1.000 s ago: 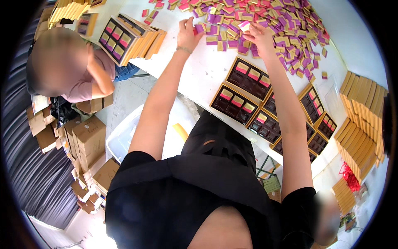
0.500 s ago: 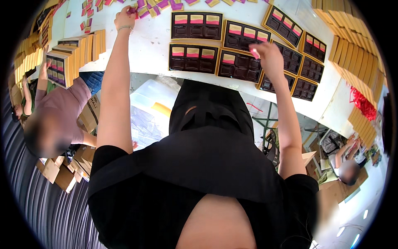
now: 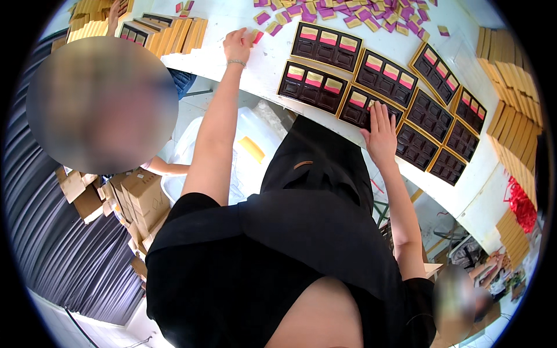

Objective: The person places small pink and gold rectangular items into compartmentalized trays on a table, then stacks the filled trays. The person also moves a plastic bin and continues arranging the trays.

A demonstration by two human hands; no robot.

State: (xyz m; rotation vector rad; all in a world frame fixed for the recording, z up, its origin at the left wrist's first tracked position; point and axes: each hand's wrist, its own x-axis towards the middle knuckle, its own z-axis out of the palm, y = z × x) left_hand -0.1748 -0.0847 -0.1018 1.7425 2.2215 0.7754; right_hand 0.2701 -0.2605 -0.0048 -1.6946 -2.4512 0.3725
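The right hand (image 3: 382,139) is laid over a dark tray (image 3: 355,115) near the edge of the white table (image 3: 267,65), its fingers extended side by side, the thumb held apart; a pink-and-gold piece (image 3: 371,104) in the tray is partly covered by the fingertips. At the left hand's (image 3: 238,47) fingertips, 1 loose piece (image 3: 257,36) is seen on the table; whether it is pinched cannot be told. In the tray just beyond (image 3: 380,84), 3 pieces are seated.

dark pleated curtain (image 3: 64,243) | brown cardboard boxes (image 3: 142,200) near it | translucent bin (image 3: 243,174) | red tangled bundle (image 3: 521,206), right side
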